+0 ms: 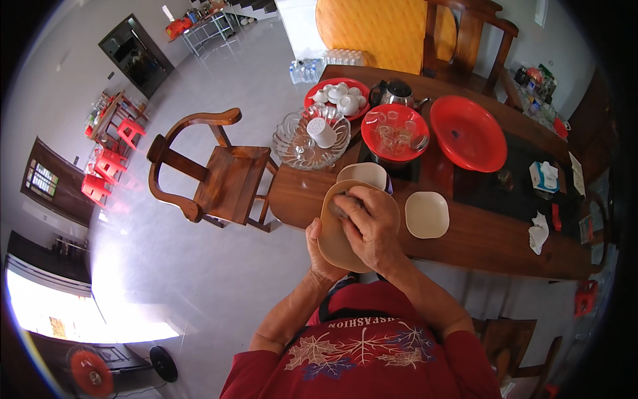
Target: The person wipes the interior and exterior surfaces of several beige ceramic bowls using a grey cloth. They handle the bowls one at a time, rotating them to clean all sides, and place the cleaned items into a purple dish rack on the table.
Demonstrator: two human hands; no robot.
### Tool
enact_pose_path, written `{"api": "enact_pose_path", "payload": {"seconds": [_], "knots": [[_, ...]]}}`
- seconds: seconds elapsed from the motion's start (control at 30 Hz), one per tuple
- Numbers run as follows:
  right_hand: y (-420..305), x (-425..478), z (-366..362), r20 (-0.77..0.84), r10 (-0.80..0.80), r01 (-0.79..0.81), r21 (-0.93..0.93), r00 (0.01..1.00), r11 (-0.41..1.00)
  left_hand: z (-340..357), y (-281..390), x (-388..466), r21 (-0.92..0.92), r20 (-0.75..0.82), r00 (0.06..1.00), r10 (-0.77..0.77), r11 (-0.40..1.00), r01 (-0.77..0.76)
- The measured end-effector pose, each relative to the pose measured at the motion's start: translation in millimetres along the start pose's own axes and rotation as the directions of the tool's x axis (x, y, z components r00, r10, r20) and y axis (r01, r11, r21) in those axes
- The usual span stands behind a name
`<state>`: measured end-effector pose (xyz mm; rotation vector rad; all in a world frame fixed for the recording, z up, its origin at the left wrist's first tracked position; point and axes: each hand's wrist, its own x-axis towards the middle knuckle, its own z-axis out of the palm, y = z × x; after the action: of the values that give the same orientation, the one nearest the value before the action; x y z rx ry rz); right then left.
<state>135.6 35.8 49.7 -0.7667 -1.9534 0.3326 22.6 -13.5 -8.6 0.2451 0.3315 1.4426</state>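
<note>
A tan rounded-square dish [335, 240] is tilted up in front of my body, just off the table's near edge. My left hand [321, 257] grips it from below, with the thumb along its left rim. Pressed against the inside of the dish is a grey wad [340, 203], perhaps a scrubber or cloth, under the bent fingers of my right hand [371, 224]. Behind the held dish a similar pale dish [361, 173] sits on the wooden table, partly hidden. Another cream rounded-square dish [427, 215] lies to the right, inside facing up.
Beyond stand a ribbed glass bowl [286, 142] with a white perforated cup, a red tray [319, 82] of white teaware, a red basin [394, 152] of small glasses, another red basin [468, 134] and a kettle [398, 92]. A wooden armchair [232, 174] is left of the table [498, 249].
</note>
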Motion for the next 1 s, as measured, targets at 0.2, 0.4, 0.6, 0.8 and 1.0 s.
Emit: {"api": "enact_pose_path", "payload": {"seconds": [0.2, 0.4, 0.6, 0.8, 1.0], "knots": [[1, -25, 7, 0.21, -0.084, 0.01, 0.333, 0.974, 0.943, -4, 1, 0, -0.048, -0.084, 0.996, 0.041, 0.998, -0.045], [10, -36, -13, 0.369, -0.15, -0.005, 0.388, 0.917, 0.922, -14, -3, 8, -0.068, -0.146, 0.989, 0.037, 0.997, -0.047], [18, -39, -39, 0.504, -0.08, -0.163, 0.419, 0.86, 0.893, -4, -10, 16, -0.092, -0.118, 0.993, 0.017, 0.995, -0.028], [7, -26, -6, 0.203, -0.045, 0.009, 0.175, 0.978, 0.985, 2, -16, 12, -0.068, -0.056, 0.998, 0.008, 0.998, -0.011], [32, -11, -1, 0.059, -0.06, 0.065, -0.098, 0.996, 0.993, 5, -14, 4, -0.118, 0.014, 0.998, -0.054, 0.992, 0.056]]}}
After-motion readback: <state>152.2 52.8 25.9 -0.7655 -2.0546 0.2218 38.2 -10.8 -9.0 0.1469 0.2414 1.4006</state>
